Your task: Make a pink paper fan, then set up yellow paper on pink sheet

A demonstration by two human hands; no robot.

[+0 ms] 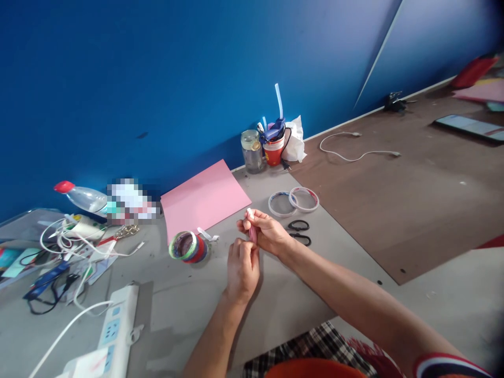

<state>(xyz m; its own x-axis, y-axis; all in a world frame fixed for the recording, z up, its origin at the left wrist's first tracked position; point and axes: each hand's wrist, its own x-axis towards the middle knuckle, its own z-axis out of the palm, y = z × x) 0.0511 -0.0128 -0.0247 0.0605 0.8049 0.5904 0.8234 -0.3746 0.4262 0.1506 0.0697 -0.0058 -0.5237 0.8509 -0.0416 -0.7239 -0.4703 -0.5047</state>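
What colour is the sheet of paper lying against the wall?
Pink; the paper sheet shows in the head view.

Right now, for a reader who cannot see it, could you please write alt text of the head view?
Two bare hands, left hand and right hand, pinch a small pink roll above a grey table. Beside them lie tape rolls, a pink sheet, scissors and two tape rings, in front of a blue wall.

A small pink paper roll with a white tip is held upright between the right hand and the left hand. It is pinched just above the grey table, mostly hidden by fingers.
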